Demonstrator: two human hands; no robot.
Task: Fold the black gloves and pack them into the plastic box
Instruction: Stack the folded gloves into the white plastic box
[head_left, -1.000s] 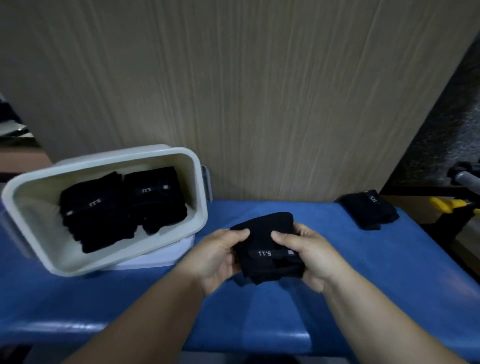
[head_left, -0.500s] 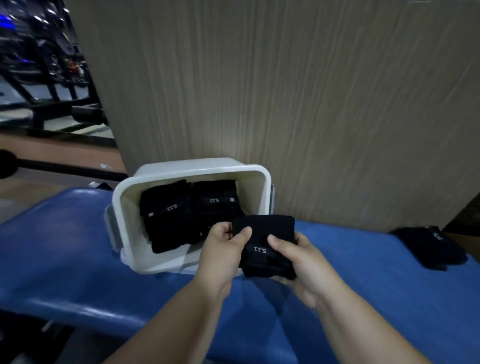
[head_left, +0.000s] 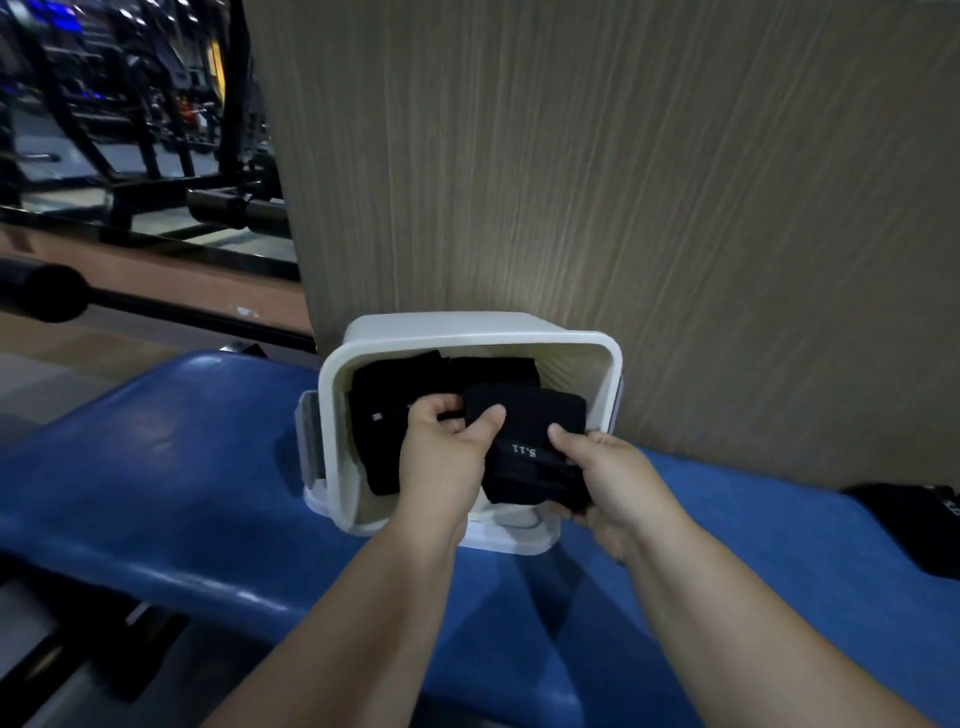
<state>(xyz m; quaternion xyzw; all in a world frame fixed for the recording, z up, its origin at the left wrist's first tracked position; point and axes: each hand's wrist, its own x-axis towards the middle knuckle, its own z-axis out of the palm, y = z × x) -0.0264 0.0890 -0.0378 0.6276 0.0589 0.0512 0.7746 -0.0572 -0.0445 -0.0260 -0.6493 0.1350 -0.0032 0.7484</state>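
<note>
Folded glove moved from over the surface to the box mouth, above the packed gloves. Left hand and right hand: grip pinching its edges. Drop-in likely next; spare glove waits far right.

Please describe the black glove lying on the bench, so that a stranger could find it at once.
Find the blue bench before the beige wall. A white plastic box is on it; follow the bench to the picture's right edge. The black glove lies alone, whereas the packed gloves are in the box and the left hand and right hand grip a folded glove.
</note>
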